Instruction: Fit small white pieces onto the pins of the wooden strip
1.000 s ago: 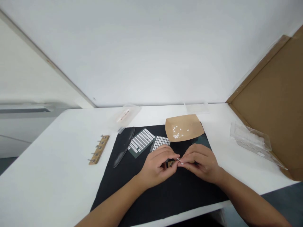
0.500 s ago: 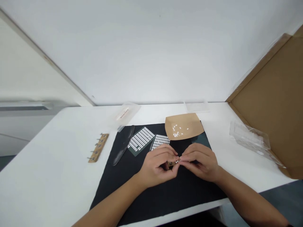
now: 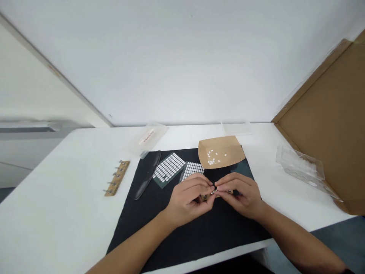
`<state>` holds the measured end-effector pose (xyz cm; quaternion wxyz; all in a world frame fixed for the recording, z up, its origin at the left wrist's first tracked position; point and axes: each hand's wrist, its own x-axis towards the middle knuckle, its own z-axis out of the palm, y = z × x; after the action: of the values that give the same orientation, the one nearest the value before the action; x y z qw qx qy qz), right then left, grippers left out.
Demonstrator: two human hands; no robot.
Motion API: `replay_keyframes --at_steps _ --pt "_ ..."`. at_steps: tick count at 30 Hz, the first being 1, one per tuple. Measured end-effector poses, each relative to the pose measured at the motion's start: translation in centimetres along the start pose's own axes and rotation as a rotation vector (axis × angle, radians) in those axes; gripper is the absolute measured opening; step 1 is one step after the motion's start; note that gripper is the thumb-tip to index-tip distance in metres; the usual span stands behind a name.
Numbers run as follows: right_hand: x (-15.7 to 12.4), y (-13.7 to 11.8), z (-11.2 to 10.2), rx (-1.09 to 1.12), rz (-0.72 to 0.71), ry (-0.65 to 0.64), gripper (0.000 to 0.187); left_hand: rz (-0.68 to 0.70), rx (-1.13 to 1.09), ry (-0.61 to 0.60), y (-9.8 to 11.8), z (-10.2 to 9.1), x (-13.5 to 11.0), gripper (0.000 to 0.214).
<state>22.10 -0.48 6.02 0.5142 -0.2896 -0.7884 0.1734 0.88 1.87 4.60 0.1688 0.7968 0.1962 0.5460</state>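
Both hands meet over a black mat on a white table. My left hand is curled, pinching a small brown piece with metal parts. My right hand pinches the same piece from the right, fingertips touching those of the left hand. Just beyond the hands lie two dark sheets covered with white dots and a brown paper tray holding several loose white bits.
A wooden strip with metal pegs lies left of the mat. A dark curved tool rests on the mat's left edge. A clear bag and clear plastic boxes sit further off. A cardboard panel stands at right.
The hands have stayed together on the small piece, shifting only slightly; the view has drifted a little.
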Motion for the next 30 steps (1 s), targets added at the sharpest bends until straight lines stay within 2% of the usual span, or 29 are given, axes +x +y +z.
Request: replay_keyframes --at_steps 5,8,18,25,30 --pt "0.34 0.04 -0.4 0.09 0.139 -0.103 0.011 0.06 0.046 -0.014 0.14 -0.03 0.18 0.021" --pt "0.25 0.24 -0.43 0.129 0.168 -0.132 0.008 0.063 0.062 -0.013 0.1 -0.05 0.13 0.021" --pt "-0.09 0.3 -0.02 0.133 0.123 -0.083 0.003 0.017 0.053 -0.007 -0.07 0.04 -0.26 0.02" --pt "-0.3 0.37 0.31 0.095 0.149 -0.05 0.004 -0.01 -0.009 -0.038 0.04 -0.03 -0.06 0.018" --pt "-0.36 0.65 0.25 0.115 0.201 -0.085 0.01 -0.078 -0.091 -0.081 0.06 -0.19 0.06 0.013"
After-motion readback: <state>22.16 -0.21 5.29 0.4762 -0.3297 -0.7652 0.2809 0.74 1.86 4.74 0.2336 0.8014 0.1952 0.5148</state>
